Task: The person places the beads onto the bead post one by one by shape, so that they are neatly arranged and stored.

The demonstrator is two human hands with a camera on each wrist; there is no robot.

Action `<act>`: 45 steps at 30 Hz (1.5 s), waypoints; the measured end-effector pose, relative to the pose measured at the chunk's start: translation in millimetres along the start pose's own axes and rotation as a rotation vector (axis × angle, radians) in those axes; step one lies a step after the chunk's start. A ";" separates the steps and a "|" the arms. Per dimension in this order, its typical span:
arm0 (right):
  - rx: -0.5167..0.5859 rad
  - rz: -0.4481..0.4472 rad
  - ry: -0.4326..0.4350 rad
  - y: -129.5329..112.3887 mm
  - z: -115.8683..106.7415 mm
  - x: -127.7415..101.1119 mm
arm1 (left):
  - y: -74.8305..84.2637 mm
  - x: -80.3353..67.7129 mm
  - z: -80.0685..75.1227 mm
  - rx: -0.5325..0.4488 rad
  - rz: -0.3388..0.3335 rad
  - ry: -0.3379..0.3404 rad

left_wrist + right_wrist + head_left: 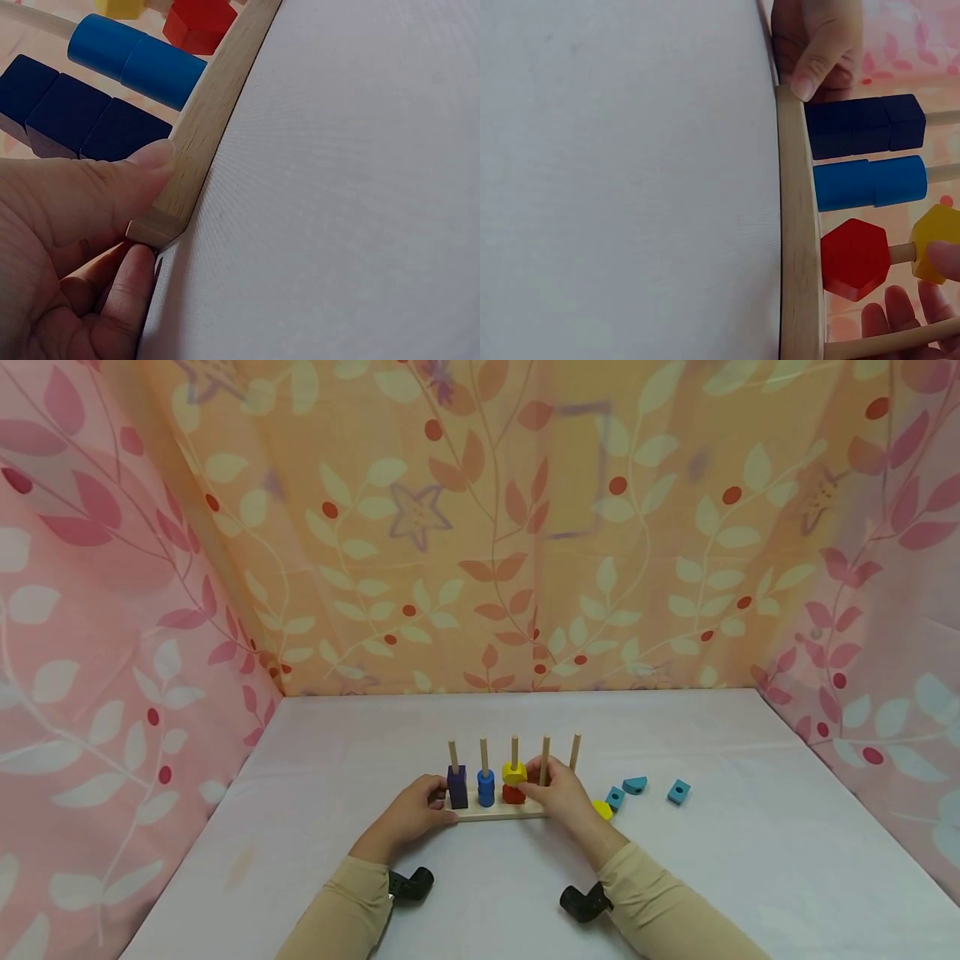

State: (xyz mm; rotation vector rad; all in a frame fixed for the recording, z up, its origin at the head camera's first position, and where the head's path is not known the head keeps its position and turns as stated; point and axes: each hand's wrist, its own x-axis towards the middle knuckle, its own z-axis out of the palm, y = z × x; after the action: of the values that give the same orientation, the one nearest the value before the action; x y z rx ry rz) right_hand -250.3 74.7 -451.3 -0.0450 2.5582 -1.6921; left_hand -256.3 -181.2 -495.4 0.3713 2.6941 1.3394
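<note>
Left hand [411, 810] gripping the left end of a wooden pegboard [495, 816], long axis running sideways from it, pegs [483, 754] pointing up, red block [513, 795] on the middle peg [514, 749], yellow hexagonal block [513, 773] above pinched by the right hand [564, 795], board's right end hidden

1 base [495, 814], 5 pegs [514, 748], 3 dark-blue blocks [457, 789], 2 blue cylinders [486, 789], 1 red hexagon [513, 794], 1 yellow hexagon [513, 774]. toward tabletop [750, 860] right edge: 1 yellow piece [602, 810], 3 teal blocks [634, 786].

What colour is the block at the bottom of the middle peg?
The bottom block is red, clearest in the right wrist view.
</note>
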 end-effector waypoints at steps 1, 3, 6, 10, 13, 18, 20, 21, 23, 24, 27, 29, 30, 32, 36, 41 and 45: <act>-0.008 -0.001 -0.002 0.5 0.2 -0.3 | 0.4 -0.1 0.0 0.000 0.000 0.000; -0.018 -0.003 -0.005 2.1 1.0 -0.5 | 0.8 -0.3 0.1 -0.002 0.000 -0.001; -0.027 -0.006 -0.006 4.7 2.3 -0.7 | 1.4 -0.5 -0.1 -0.009 0.002 -0.003; -0.026 0.000 -0.001 7.6 3.8 -0.3 | 1.6 -0.4 -0.1 -0.010 0.007 -0.006; -0.029 0.000 0.000 8.3 4.1 -0.5 | 1.9 -0.6 -0.1 -0.004 0.010 -0.002; -0.041 -0.012 -0.015 7.4 2.2 -5.3 | 1.4 -1.5 -0.2 -0.013 -0.001 -0.003; -0.056 -0.026 -0.026 7.6 0.3 -8.3 | 0.4 -1.3 0.0 -0.020 -0.005 -0.008; -0.060 -0.032 -0.033 7.2 -1.0 -9.9 | -0.1 -1.2 0.2 -0.021 -0.005 -0.009; -0.075 -0.054 -0.043 6.4 -4.4 -12.8 | -1.0 -0.8 0.4 -0.021 0.000 -0.011; -0.080 -0.063 -0.046 5.7 -6.4 -14.3 | -1.2 -0.6 0.4 -0.022 -0.001 -0.011; -0.059 -0.090 -0.060 2.7 -13.7 -18.7 | -1.3 -0.3 0.3 -0.020 0.003 -0.010; -0.024 -0.104 -0.078 0.7 -19.6 -21.9 | -1.0 -0.3 0.2 -0.025 0.004 -0.009; -0.001 -0.110 -0.088 -0.1 -22.6 -23.6 | -0.8 -0.2 0.1 -0.029 0.002 -0.009; 0.044 -0.119 -0.118 -0.5 -29.4 -26.7 | -0.1 -0.2 -0.1 -0.030 0.003 -0.007; 0.087 -0.135 -0.165 1.7 -44.2 -32.6 | 0.9 -0.3 -0.2 -0.028 -0.001 -0.005; 0.078 -0.148 -0.164 4.6 -63.8 -39.2 | 0.6 -0.6 0.3 -0.031 -0.004 -0.006; 0.042 -0.141 -0.125 9.3 -78.3 -40.5 | 0.8 -0.9 0.1 -0.031 -0.003 -0.002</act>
State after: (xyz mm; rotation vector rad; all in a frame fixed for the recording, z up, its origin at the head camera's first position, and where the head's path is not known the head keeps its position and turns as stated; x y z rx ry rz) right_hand -215.9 152.9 -427.5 -0.3248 2.4806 -1.7285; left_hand -255.3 -180.9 -494.8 0.3646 2.6680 1.3772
